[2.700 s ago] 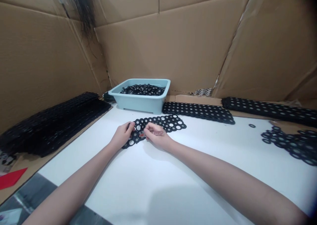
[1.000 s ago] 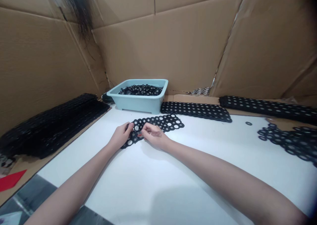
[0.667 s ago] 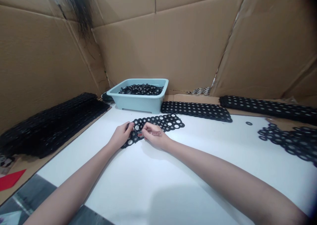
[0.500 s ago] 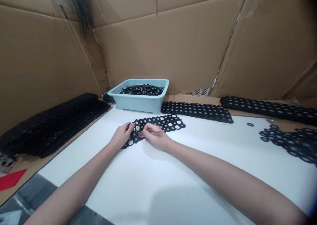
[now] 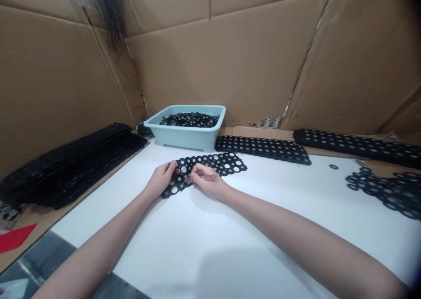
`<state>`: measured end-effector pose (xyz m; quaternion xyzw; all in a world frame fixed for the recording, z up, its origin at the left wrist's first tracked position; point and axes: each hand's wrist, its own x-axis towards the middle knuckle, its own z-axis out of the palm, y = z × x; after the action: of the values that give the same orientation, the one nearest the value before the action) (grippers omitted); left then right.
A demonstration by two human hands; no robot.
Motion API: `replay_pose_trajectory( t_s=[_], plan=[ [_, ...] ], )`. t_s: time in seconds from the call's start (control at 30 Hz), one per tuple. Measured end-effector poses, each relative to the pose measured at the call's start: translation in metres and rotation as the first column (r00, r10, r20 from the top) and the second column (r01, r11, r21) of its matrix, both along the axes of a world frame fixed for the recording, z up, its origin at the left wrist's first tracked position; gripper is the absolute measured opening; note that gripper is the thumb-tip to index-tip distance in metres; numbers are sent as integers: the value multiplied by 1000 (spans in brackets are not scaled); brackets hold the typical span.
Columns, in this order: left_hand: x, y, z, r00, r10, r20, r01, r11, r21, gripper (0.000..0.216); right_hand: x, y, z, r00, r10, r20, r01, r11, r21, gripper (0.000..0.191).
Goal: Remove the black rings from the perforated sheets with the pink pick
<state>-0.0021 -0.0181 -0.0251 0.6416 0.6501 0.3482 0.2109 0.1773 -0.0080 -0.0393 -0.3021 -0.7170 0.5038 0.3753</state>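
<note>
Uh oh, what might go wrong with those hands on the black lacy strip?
The slim tool in the right hand points toward the left hand, so a slip might poke its fingers. The black lacy strip might shift, since its right end looks unheld. The small loose ring lies apart on the white tabletop, so it might get lost.

Your one view comes from the camera on your head, looking forward and down across the white bench [image 5: 164, 250]. It sits behind and above your work: your left forearm [image 5: 121, 228] and right forearm [image 5: 292, 231] run in large from the lower corners, while the holed black strip [image 5: 221, 160] lies farther off, near mid-frame. Beyond it stand the blue basin [image 5: 184, 138] and, topmost, the cardboard wall [image 5: 223, 62].
</note>
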Motion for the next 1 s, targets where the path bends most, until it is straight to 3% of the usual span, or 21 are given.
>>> replay_pose_trajectory(
  t_s=[0.13, 0.33, 0.53, 1.0],
  plan=[
    [-2, 0, 1, 994, -49, 97, 54, 997, -52, 48, 0, -1, 1, 1000, -4, 10, 4, 1000, 15, 17],
    [-7, -7, 9, 947, -287, 141, 305, 944, -128, 37, 0, 3, 0, 1000, -22, 0, 22, 1000, -17, 16],
    [-9, -8, 8, 930, -263, 258, 311, 936, -167, 43, -2, 16, -4, 986, -3, -165, -34, 974, -222, 23],
    [-7, -6, 10, 935, -202, 291, 243, 963, -114, 40, 1, 19, -1, 966, -73, -248, 2, 961, -277, 27]
  ],
)
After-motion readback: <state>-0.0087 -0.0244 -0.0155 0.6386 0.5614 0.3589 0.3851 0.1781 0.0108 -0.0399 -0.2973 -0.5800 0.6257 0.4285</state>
